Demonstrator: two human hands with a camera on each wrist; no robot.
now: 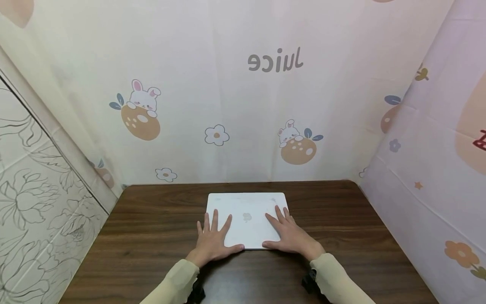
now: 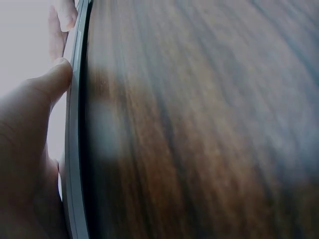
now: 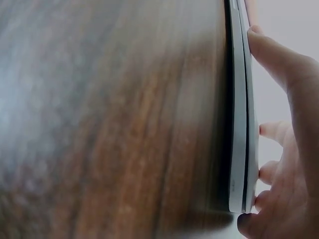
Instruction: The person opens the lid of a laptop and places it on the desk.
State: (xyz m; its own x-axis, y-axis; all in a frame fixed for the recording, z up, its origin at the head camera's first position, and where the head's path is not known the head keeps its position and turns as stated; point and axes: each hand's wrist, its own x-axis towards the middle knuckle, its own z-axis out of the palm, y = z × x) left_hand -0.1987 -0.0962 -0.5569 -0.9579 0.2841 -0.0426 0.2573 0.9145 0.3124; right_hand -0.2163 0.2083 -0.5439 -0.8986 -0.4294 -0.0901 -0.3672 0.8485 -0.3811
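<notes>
Dark wooden table (image 1: pixel 152 236), pale laptop (image 1: pixel 250 232) lying flat, partly under spread fingers (image 1: pixel 215 220)

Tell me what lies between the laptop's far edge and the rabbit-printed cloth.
A narrow strip of the dark wooden table lies between the white laptop and the printed cloth, seen in the head view.

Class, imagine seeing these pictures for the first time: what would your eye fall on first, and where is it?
First, the white laptop on the dark wooden table, with the left hand and right hand spread on its left and right sides. Next, the mirrored word "Juice", high on the pale curtain behind the table.
</notes>
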